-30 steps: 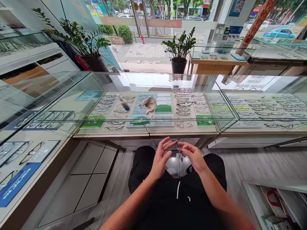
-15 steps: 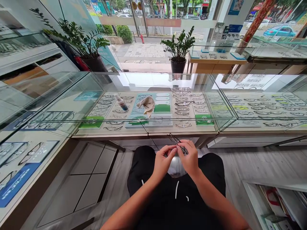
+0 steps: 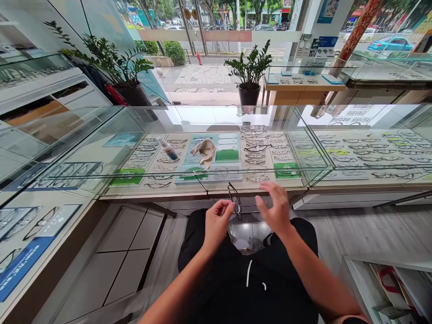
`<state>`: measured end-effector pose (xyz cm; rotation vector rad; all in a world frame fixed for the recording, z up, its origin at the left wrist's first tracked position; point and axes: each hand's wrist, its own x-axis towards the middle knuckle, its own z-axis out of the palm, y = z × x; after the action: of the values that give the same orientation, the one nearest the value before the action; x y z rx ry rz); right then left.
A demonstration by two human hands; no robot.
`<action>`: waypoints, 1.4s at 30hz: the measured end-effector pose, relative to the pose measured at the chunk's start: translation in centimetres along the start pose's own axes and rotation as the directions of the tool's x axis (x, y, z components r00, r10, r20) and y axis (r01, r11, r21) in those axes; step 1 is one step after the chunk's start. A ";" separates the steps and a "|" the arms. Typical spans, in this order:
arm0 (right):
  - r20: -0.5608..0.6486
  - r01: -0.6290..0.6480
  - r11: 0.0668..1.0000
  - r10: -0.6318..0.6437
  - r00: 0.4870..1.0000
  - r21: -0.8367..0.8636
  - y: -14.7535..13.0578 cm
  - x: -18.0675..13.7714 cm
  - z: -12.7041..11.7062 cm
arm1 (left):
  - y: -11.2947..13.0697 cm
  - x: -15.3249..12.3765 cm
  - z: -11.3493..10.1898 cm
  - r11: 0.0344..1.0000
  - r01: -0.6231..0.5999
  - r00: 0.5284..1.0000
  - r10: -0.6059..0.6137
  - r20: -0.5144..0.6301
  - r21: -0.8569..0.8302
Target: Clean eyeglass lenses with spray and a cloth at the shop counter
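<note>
A pair of dark-framed eyeglasses hangs upright in front of the counter edge, pinched between the thumb and fingers of my left hand. To the right of it, my right hand is raised with thumb and fingers spread, touching nothing. On the glass counter top beyond lie a crumpled beige cloth and a small spray bottle with a white cap. Another dark pair of glasses lies to the right of the cloth.
The glass display counter spans the view, with rows of eyeglass frames inside. A side counter runs along the left. White shelving holds papers at lower right. Potted plants stand beyond the counter.
My right hand has let go of the eyeglasses and moved right, its fingers opening. My left hand has shifted slightly left and down, turning the glasses more upright.
</note>
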<state>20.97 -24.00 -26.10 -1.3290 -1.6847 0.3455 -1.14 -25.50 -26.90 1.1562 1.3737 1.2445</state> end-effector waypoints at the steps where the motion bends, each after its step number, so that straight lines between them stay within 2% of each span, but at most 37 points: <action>1: -0.067 -0.048 0.995 0.042 0.997 -0.091 1.4 2.2 -1.8 | 1.0 0.8 -0.7 0.998 -0.043 0.999 0.044 -0.004 0.047; 3: -0.122 -0.157 0.933 0.123 0.985 -0.325 4.8 6.9 -5.0 | 3.5 2.7 -2.2 0.981 -0.140 0.990 0.140 0.008 0.137; 4: -0.099 -0.199 0.880 0.174 0.980 -0.430 6.5 9.0 -6.2 | 4.9 3.8 -2.8 0.963 -0.190 0.982 0.188 0.027 0.190; 6: 0.009 -0.249 0.770 0.314 0.949 -0.587 9.5 12.4 -7.6 | 7.9 5.9 -3.7 0.903 -0.302 0.953 0.285 0.100 0.307; 8: 0.134 -0.250 0.700 0.445 0.885 -0.669 11.7 14.4 -7.8 | 10.8 8.0 -3.9 0.798 -0.410 0.912 0.362 0.193 0.441; 10: 0.201 -0.236 0.673 0.504 0.840 -0.701 13.1 15.5 -7.3 | 13.5 10.1 -3.5 0.663 -0.502 0.864 0.422 0.276 0.556; 12: 0.224 -0.221 0.671 0.510 0.831 -0.708 13.9 16.2 -6.8 | 15.7 12.5 -2.5 0.540 -0.553 0.828 0.439 0.348 0.634; 16: 0.248 -0.205 0.675 0.510 0.824 -0.709 15.1 17.9 -6.2 | 18.3 18.3 0.9 0.339 -0.600 0.794 0.364 0.487 0.724; 19: 0.255 -0.202 0.679 0.509 0.822 -0.705 15.9 19.4 -6.1 | 18.7 22.5 4.2 0.196 -0.603 0.793 0.261 0.551 0.773; 22: 0.249 -0.201 0.681 0.502 0.828 -0.704 16.5 20.5 -5.9 | 18.0 25.6 7.5 0.068 -0.606 0.789 0.176 0.588 0.793; 24: 0.248 -0.196 0.681 0.497 0.832 -0.706 16.8 21.0 -5.7 | 17.2 27.0 9.4 0.020 -0.620 0.781 0.117 0.614 0.785; 27: 0.254 -0.187 0.675 0.498 0.829 -0.714 16.9 21.6 -5.5 | 15.8 28.3 11.4 0.019 -0.642 0.766 0.043 0.641 0.766; 32: 0.263 -0.180 0.673 0.500 0.825 -0.718 16.7 22.2 -5.6 | 14.2 29.6 13.1 0.089 -0.637 0.769 0.005 0.639 0.766; 37: 0.252 -0.189 0.684 0.490 0.834 -0.704 16.4 22.4 -5.5 | 14.4 29.1 13.6 0.001 -0.693 0.721 0.006 0.693 0.721; 42: 0.251 -0.189 0.695 0.479 0.841 -0.693 16.9 22.7 -5.4 | 14.6 28.6 14.3 -0.061 -0.710 0.705 -0.070 0.706 0.702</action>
<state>36.01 0.43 -23.96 -2.2477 -1.9996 0.2786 10.05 5.40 -14.38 2.8158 1.3852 -0.2577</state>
